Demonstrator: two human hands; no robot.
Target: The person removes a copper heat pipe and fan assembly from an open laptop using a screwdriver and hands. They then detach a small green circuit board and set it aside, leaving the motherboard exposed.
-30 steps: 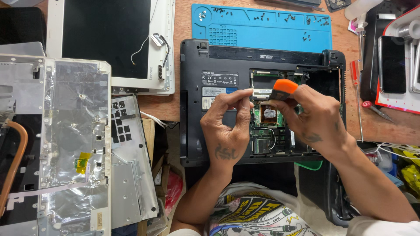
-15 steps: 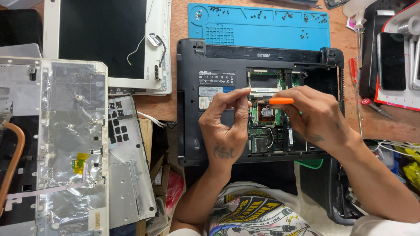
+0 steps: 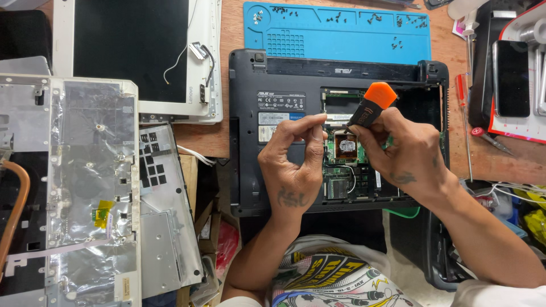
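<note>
A black laptop base (image 3: pixel 273 74) lies upside down on the wooden table, with an open compartment showing a green circuit board (image 3: pixel 347 170). My right hand (image 3: pixel 409 153) grips a screwdriver with an orange and black handle (image 3: pixel 372 105), tip pointing down into the compartment. My left hand (image 3: pixel 296 159) hovers over the laptop with thumb and forefinger pinched together near the tip; whether they hold anything tiny I cannot tell.
A blue silicone mat (image 3: pixel 341 31) with several loose screws lies behind the laptop. A white laptop lid with a dark screen (image 3: pixel 131 51) and stripped silver laptop panels (image 3: pixel 74 187) fill the left. A red-handled screwdriver (image 3: pixel 463 96) and a black phone (image 3: pixel 512 71) lie at the right.
The screwdriver has tipped from lying nearly level to standing more upright, its orange end raised. My left hand's pinched fingers stayed close to its tip.
</note>
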